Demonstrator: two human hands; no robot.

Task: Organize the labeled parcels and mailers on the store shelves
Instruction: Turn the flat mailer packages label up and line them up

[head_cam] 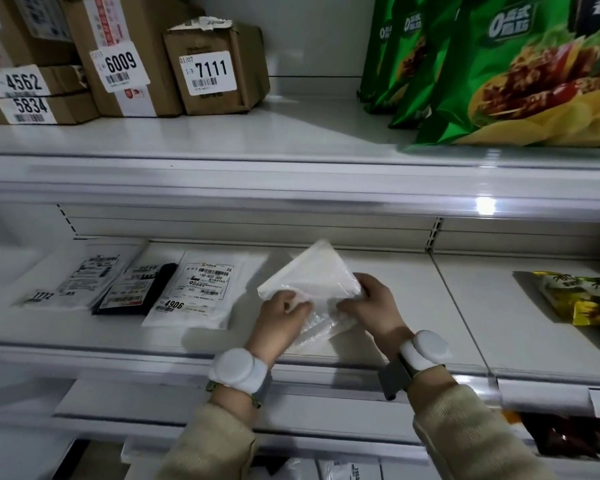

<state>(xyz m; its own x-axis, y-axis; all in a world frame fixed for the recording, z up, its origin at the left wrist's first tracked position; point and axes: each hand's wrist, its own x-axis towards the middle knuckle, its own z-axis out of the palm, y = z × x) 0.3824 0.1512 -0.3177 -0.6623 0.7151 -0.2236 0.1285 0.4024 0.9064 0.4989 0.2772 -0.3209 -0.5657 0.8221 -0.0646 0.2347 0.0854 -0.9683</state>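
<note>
Left hand and right hand, fingers closed on a clear plastic mailer, hold it tilted over the middle shelf, near its front edge. Mailer 4906 lies just beside, to the left; bare shelf surface extends right toward a yellow-green snack bag.

shelf open R of 4906 mailer
</note>
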